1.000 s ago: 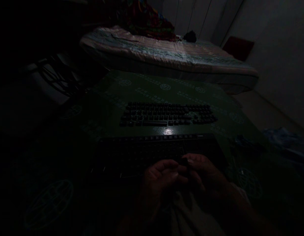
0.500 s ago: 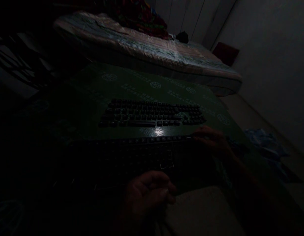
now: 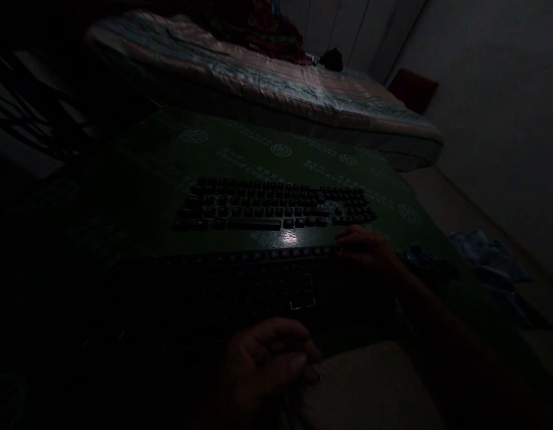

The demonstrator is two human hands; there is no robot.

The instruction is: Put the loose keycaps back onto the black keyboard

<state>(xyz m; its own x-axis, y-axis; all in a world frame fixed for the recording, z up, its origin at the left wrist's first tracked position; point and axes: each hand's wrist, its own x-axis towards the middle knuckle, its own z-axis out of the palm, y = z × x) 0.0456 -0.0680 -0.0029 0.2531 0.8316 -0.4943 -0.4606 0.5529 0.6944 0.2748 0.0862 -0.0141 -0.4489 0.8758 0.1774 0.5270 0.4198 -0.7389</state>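
The room is very dark. A black keyboard (image 3: 240,286) lies along the near side of a green patterned table (image 3: 240,134), keycaps standing along its far row. My right hand (image 3: 366,251) is over the far right part of this keyboard. Its fingers are drawn together at the end of that row, and whatever they pinch is hidden. Close to the keyboard's near edge, my left hand (image 3: 272,355) is curled with the thumb near the fingers; I cannot make out what is in it. Beyond the keyboard, loose black keycaps (image 3: 258,212) are laid out in keyboard order.
A bed with a striped cover (image 3: 267,77) stands behind the table, dark red patterned cloth (image 3: 258,36) on it. Bluish cloth (image 3: 487,257) lies on the floor at the right. A pale beige surface (image 3: 366,382) is below my hands.
My right hand has shifted slightly left along the far row, covering a bright keycap seen before. The left hand stays curled in nearly the same place. The view has moved slightly.
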